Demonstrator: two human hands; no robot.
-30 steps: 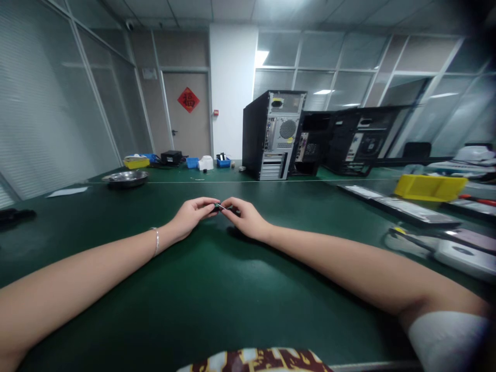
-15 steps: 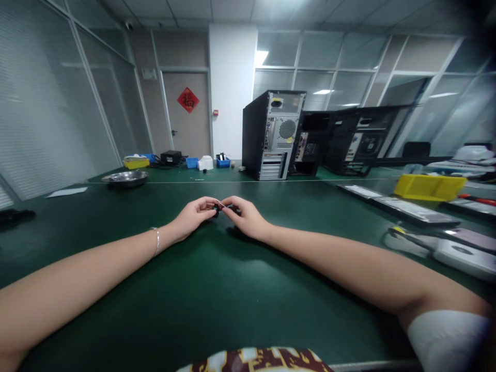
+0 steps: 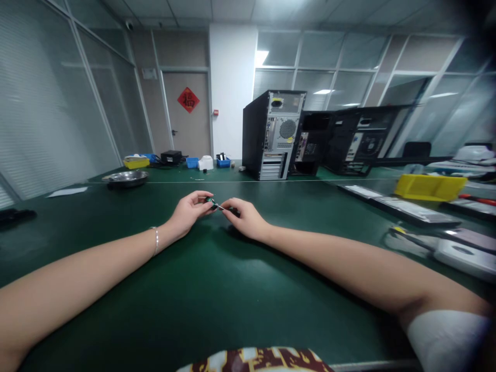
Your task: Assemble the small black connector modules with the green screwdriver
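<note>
Both my arms reach out over a dark green table [image 3: 217, 289]. My left hand [image 3: 188, 212], with a thin bracelet at the wrist, pinches a small dark green part [image 3: 210, 200] between thumb and fingertips. My right hand [image 3: 244, 217] rests on the table and grips a small screwdriver [image 3: 228, 209] whose thin metal tip points left at the part. The two hands almost touch at the table's middle. The part is too small to name.
An upright black computer tower [image 3: 271, 135] stands behind the hands, with open cases [image 3: 349, 139] to its right. A metal bowl [image 3: 126, 178] and small bins sit at the far left. A yellow bin [image 3: 430, 187], flat panels and a white device [image 3: 463, 256] lie on the right.
My left hand has lifted slightly and turned the small part, moving it a little left and up. My right hand has stayed nearly in place on the table.
</note>
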